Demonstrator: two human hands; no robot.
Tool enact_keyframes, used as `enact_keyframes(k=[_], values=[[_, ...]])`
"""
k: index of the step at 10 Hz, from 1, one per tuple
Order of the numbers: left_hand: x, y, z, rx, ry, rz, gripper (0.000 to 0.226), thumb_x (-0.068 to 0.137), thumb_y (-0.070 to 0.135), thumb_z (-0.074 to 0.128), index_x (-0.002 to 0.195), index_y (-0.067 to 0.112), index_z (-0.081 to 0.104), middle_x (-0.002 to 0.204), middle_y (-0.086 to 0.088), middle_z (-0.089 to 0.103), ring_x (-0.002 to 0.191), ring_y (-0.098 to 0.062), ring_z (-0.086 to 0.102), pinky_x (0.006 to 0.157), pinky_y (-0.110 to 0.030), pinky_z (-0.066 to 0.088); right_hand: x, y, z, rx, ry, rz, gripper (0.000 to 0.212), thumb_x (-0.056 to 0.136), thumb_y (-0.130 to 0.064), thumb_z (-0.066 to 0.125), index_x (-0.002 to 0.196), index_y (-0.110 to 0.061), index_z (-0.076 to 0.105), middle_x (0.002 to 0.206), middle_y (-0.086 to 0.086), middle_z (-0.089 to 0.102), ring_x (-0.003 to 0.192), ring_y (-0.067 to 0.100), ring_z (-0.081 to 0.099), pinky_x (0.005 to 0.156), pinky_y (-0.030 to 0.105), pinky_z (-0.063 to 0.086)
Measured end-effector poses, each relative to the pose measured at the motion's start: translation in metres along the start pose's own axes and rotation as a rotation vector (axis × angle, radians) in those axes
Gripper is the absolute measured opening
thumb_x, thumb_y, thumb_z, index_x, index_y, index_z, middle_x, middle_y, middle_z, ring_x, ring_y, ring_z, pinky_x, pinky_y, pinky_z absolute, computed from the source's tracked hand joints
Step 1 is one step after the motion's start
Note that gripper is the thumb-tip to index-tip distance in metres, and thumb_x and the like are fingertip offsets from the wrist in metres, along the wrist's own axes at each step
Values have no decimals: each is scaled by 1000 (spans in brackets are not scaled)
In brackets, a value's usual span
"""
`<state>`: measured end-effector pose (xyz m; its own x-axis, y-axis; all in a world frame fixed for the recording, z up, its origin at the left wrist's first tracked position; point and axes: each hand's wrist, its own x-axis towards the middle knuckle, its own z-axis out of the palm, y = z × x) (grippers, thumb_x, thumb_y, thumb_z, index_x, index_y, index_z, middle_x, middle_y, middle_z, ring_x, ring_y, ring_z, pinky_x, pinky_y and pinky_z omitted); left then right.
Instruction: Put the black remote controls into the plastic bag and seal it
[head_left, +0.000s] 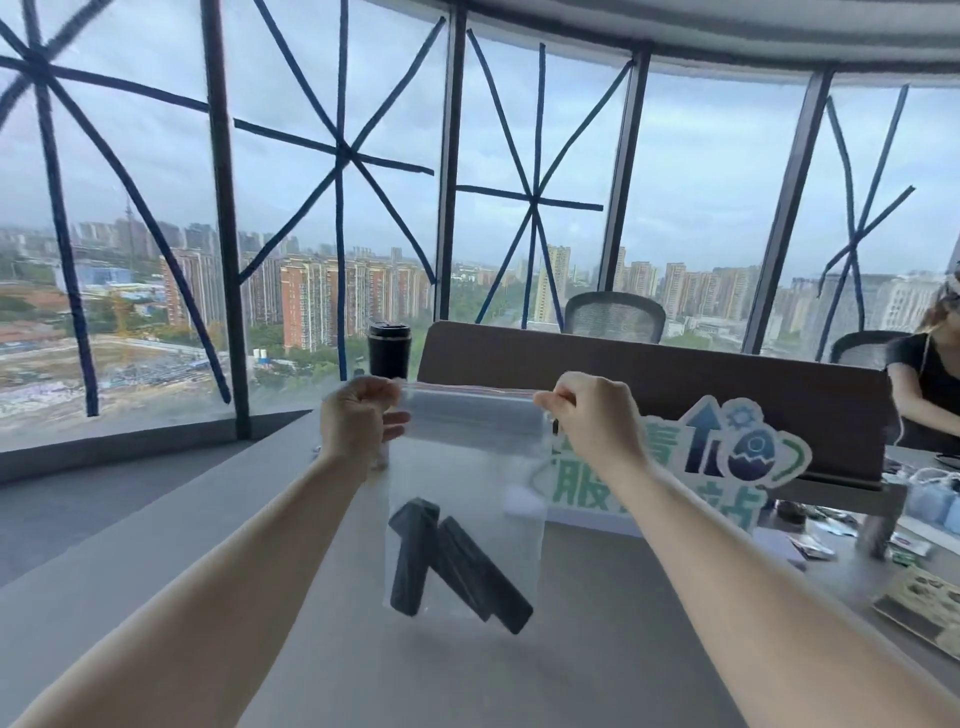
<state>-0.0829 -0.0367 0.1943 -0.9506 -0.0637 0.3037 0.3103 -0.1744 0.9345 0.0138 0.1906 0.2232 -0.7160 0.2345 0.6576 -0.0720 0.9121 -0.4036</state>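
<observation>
Here the bag (467, 467) is held up above the table (156, 545) by its top edge, one corner pinched in each hand. The left hand (358, 415) is closed on the left corner, thumb against curled fingers, and the right hand (592, 410) is closed in the same way on the right corner. The strip between them is thereby kept taut and level, presumably so that the zip seal (467, 388) can be pressed along its length. Whether the seal is already closed cannot be told; its two lips appear to lie together, with a thin red line showing along the top. The remotes (452, 561) are inside the bag, sunk to the bottom and leaning against each other at an angle, their weight pulling the plastic straight. At least two dark bodies can be made out; a third may be overlapped. The loading is judged done, with only the sealing left to be finished or checked.
</observation>
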Motion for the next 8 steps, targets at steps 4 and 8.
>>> enact_keyframes(k=[4, 8], values=[[26, -116, -85, 80, 54, -134, 12, 85, 2, 62, 74, 8, 64, 77, -14, 62, 72, -24, 62, 66, -22, 57, -51, 10, 131, 118, -246, 22, 23, 82, -35, 74, 66, -19, 69, 61, -12, 56, 63, 13, 53, 55, 24, 38], [-123, -119, -140, 321, 91, -124, 28, 84, 0, 60, 81, 24, 75, 73, -13, 71, 73, -20, 69, 65, -31, 56, -140, 23, -23, 469, 2, 282, 19, 91, -20, 65, 78, -28, 76, 72, -6, 74, 46, 3, 52, 53, 17, 42]])
